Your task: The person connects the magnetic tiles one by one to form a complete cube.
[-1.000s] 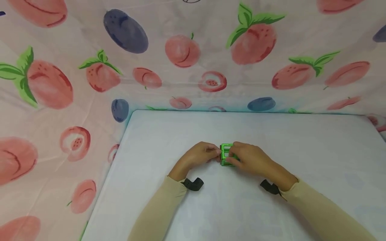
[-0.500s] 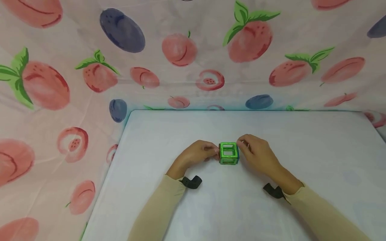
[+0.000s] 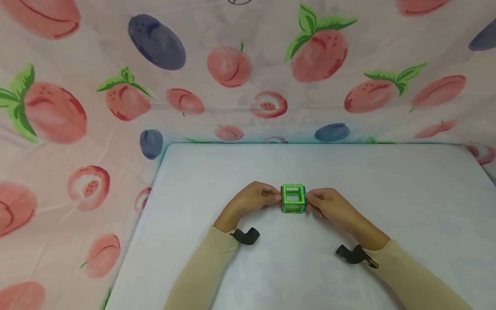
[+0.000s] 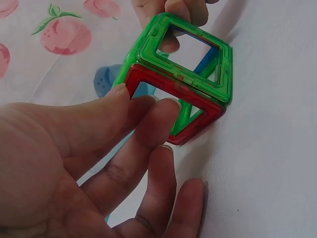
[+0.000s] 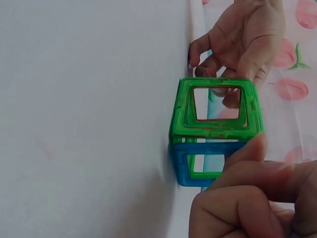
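A small hollow cube of magnetic tiles [image 3: 293, 199] stands on the white table between both hands. Its frame tiles are mostly green, with a red tile [image 4: 200, 105] on the left side and a blue tile [image 5: 181, 166] on the right. My left hand [image 3: 253, 199] pinches the red side, thumb at its edge and fingertips at its opening. From the other side my right hand [image 3: 334, 207] holds the blue tile, thumb at its upper edge and index finger bent against its face. The right fingers hide part of that tile in the right wrist view.
The white tabletop [image 3: 240, 275] runs back to a fruit-printed cloth [image 3: 236, 26] hanging behind and on the left. Dark curved wrist mounts [image 3: 246, 236] stick out from both beige sleeves, low over the table.
My right hand has come off the cube's top, moved right, then dropped to the blue side and taken hold there. The left hand has stayed at the red side.
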`<action>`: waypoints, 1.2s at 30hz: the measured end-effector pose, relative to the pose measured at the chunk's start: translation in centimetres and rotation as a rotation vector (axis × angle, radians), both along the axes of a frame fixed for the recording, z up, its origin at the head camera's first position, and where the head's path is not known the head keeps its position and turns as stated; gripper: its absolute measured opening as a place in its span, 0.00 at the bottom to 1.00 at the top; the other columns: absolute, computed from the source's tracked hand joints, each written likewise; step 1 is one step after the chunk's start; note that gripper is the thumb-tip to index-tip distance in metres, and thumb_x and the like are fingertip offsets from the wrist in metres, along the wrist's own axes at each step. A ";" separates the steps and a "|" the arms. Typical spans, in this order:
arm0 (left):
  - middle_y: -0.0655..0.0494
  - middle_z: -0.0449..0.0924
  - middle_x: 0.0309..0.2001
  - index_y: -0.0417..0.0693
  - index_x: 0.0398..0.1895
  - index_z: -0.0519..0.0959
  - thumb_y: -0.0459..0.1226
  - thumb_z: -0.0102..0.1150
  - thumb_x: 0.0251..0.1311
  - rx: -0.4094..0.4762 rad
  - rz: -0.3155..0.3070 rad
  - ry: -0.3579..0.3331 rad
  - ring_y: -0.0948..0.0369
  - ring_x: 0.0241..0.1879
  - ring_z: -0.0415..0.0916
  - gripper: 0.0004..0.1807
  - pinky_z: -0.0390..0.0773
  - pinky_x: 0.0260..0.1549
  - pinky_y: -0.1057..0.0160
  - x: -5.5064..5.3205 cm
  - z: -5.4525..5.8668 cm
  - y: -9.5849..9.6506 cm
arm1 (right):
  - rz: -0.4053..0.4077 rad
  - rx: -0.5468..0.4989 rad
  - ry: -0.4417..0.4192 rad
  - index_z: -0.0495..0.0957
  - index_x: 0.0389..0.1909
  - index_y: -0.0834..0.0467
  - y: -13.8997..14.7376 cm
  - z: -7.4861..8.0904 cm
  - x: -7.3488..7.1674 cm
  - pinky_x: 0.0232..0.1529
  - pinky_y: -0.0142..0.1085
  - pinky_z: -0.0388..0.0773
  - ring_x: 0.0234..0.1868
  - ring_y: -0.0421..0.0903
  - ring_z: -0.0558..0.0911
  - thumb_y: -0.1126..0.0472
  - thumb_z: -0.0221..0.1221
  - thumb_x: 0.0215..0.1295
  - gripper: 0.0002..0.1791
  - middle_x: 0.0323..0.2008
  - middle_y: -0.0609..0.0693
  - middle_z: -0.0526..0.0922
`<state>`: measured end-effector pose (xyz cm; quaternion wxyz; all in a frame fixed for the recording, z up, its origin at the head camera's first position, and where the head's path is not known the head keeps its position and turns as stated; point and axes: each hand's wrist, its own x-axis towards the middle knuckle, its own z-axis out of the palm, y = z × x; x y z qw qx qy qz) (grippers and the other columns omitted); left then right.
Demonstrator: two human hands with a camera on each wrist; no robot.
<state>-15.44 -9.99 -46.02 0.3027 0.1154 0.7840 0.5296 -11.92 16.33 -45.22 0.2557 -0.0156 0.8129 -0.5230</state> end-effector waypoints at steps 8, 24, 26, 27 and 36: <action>0.54 0.88 0.37 0.45 0.44 0.87 0.38 0.64 0.69 0.002 0.004 0.009 0.60 0.33 0.73 0.08 0.73 0.31 0.67 -0.1 -0.1 0.2 | -0.013 0.016 -0.030 0.79 0.41 0.66 -0.4 0.0 -0.2 0.22 0.32 0.62 0.21 0.40 0.65 0.55 0.48 0.82 0.19 0.24 0.50 0.72; 0.52 0.81 0.45 0.52 0.72 0.70 0.46 0.78 0.54 -0.192 -0.129 0.399 0.58 0.40 0.80 0.42 0.77 0.40 0.64 0.7 1.0 1.0 | 0.179 0.352 0.631 0.72 0.70 0.55 -0.1 -0.8 -0.2 0.31 0.33 0.71 0.30 0.41 0.71 0.48 0.77 0.53 0.44 0.35 0.48 0.76; 0.50 0.82 0.44 0.50 0.69 0.74 0.44 0.78 0.54 -0.227 -0.104 0.437 0.56 0.41 0.79 0.38 0.76 0.40 0.63 0.9 1.2 1.2 | 0.210 0.381 0.667 0.75 0.68 0.53 -0.2 -0.7 -0.1 0.31 0.32 0.70 0.31 0.40 0.70 0.49 0.77 0.53 0.41 0.35 0.47 0.76; 0.49 0.82 0.44 0.50 0.67 0.76 0.44 0.78 0.54 -0.243 -0.093 0.448 0.55 0.42 0.79 0.36 0.75 0.40 0.63 1.0 1.2 1.3 | 0.220 0.393 0.669 0.76 0.68 0.53 -0.3 -0.6 0.0 0.31 0.32 0.70 0.32 0.40 0.70 0.49 0.77 0.53 0.40 0.35 0.47 0.76; 0.51 0.82 0.42 0.48 0.61 0.79 0.41 0.78 0.54 -0.244 -0.085 0.466 0.56 0.41 0.79 0.31 0.75 0.39 0.66 1.4 1.4 1.8 | 0.245 0.319 0.657 0.76 0.62 0.57 -0.2 -0.6 -0.2 0.31 0.31 0.70 0.31 0.41 0.71 0.55 0.77 0.55 0.34 0.36 0.47 0.75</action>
